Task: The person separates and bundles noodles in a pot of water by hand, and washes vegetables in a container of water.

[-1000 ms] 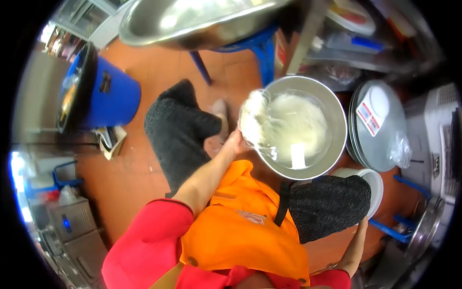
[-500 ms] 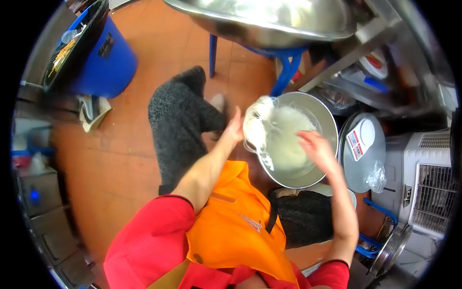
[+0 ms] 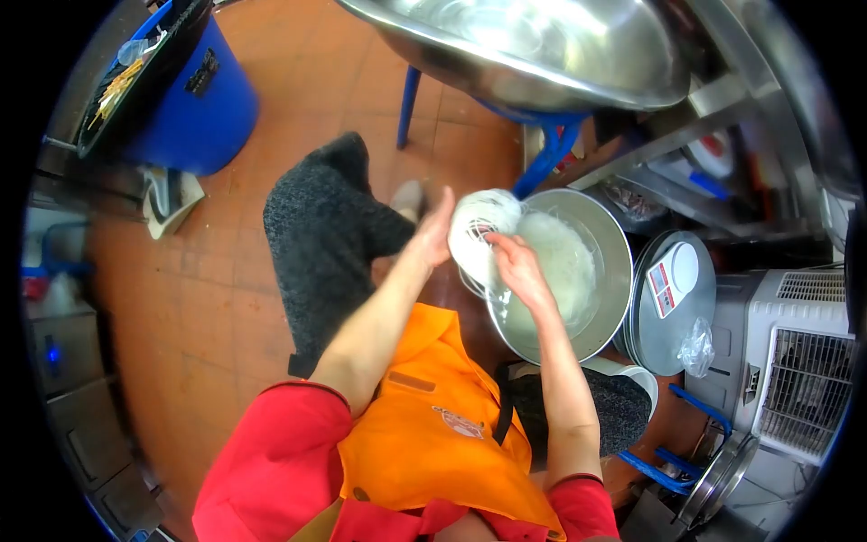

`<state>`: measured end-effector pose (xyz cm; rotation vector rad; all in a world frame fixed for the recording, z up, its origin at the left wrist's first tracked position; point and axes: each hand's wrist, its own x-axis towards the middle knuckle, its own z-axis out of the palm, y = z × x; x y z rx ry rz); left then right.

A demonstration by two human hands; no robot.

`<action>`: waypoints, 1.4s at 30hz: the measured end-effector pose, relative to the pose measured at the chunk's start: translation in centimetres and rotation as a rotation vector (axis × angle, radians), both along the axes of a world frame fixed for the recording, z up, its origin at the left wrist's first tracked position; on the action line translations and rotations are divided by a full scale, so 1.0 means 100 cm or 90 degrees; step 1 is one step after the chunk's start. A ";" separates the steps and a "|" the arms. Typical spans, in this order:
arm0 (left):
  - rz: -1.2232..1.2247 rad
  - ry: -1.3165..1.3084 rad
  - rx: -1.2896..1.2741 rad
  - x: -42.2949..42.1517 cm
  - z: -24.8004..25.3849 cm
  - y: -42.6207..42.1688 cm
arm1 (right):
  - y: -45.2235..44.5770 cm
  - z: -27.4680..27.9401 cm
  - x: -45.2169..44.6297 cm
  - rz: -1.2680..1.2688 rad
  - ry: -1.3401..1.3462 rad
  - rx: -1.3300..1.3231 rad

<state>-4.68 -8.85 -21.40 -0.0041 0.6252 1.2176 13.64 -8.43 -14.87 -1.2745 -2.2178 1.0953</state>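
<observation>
One scale point(image 3: 685, 267) near the pot point(image 3: 615, 271)

Head-worn view (close above) — forward and down over white strands point(image 3: 488, 207)

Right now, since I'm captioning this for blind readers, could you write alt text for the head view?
A person's left hand and right hand handle a looped bundle of white strands at the rim of a metal pot, where more strands lie in liquid. Beyond stands a large metal basin; a blue bin is at upper left.
</observation>
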 end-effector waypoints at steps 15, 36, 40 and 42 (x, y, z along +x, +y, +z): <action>-0.096 0.440 0.146 0.031 0.071 -0.034 | -0.006 0.035 0.012 -0.217 0.304 -0.328; -0.059 0.254 0.229 0.030 0.076 -0.031 | -0.009 0.033 0.018 -0.213 0.491 -0.459; -0.085 0.338 0.277 0.031 0.074 -0.031 | -0.009 0.043 0.014 -0.190 0.305 -0.258; -0.089 0.350 0.265 0.032 0.079 -0.031 | -0.006 0.046 0.015 -0.169 0.203 -0.178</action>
